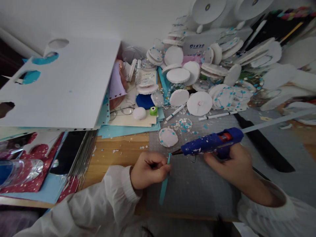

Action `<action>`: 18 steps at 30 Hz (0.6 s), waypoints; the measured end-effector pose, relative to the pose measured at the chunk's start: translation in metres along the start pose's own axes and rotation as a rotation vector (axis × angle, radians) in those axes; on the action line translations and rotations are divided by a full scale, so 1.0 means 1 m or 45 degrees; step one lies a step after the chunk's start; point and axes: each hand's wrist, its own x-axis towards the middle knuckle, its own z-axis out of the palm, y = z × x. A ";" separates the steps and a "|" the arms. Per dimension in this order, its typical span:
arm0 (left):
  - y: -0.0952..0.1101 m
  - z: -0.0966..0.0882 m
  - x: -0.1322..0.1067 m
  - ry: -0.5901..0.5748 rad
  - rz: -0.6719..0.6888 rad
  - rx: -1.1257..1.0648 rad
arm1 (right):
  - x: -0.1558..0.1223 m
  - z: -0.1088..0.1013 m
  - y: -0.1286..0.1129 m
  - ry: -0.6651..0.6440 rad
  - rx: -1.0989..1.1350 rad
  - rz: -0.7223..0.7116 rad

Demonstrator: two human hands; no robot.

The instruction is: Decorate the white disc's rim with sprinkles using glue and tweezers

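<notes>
My left hand (151,170) is closed on a pair of teal tweezers (164,190), their tips pointing away from me. A tiny blue piece (170,154) sits at the tips; its exact shape is too small to tell. In my right hand (232,166) is a blue hot glue gun (209,142), its dark nozzle at or very near that piece. Whether they touch I cannot tell. A clear glue stick (276,121) runs out of the gun's back. Just beyond the nozzle lies a white disc (168,137) with small blue bits around its edge.
Many white discs (178,75) are heaped at the back of the grey cutting mat (197,191). Loose blue and white bits (184,124) lie before them. Two white pens (217,116), a green punch (153,111) and glasses (127,108) are near. A white board (81,82) stands left.
</notes>
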 end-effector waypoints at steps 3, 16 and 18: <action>0.001 0.000 0.001 0.002 0.013 -0.007 | -0.001 0.000 0.001 -0.009 -0.011 0.002; 0.003 0.000 0.001 -0.010 -0.020 0.016 | 0.001 -0.001 -0.001 -0.017 0.006 0.057; 0.003 0.000 0.001 -0.010 -0.020 0.015 | 0.001 -0.001 -0.001 -0.016 0.010 0.068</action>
